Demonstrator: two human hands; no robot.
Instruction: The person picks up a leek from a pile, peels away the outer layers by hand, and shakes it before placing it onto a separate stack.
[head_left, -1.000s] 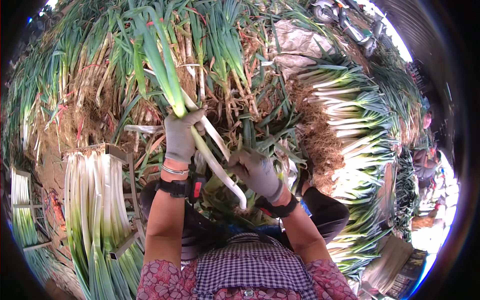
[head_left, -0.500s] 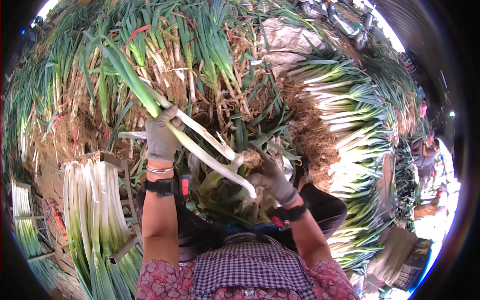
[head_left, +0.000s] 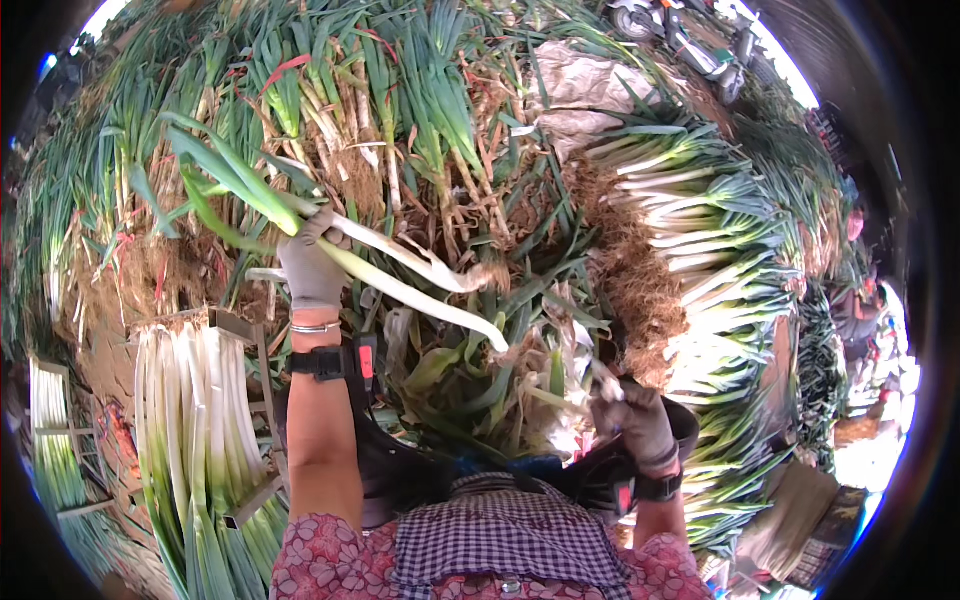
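My left hand (head_left: 313, 268), in a grey glove, is closed round two long green onions (head_left: 415, 297). Their green leaves fan out to the upper left, and their white stems point down to the right. One stem ends in a bare white tip; the other still has brown roots (head_left: 490, 277). Near my right knee, my gloved right hand (head_left: 640, 428) has its fingers bent round a pale strip of onion skin (head_left: 603, 382). Between my legs lies a heap of stripped leaves and skins (head_left: 545, 385).
On the right is a long row of green onions (head_left: 690, 250), roots facing me. Upright bundles (head_left: 330, 110) with red ties stand across the far side. At left, clean white-stemmed onions (head_left: 190, 400) rest in a metal frame (head_left: 255, 500). Pale sacking (head_left: 590, 85) lies behind.
My right hand has moved from the onions' root ends down and right towards my knee, with a strip of skin. The onions in my left hand have shifted slightly, their leaves swinging left.
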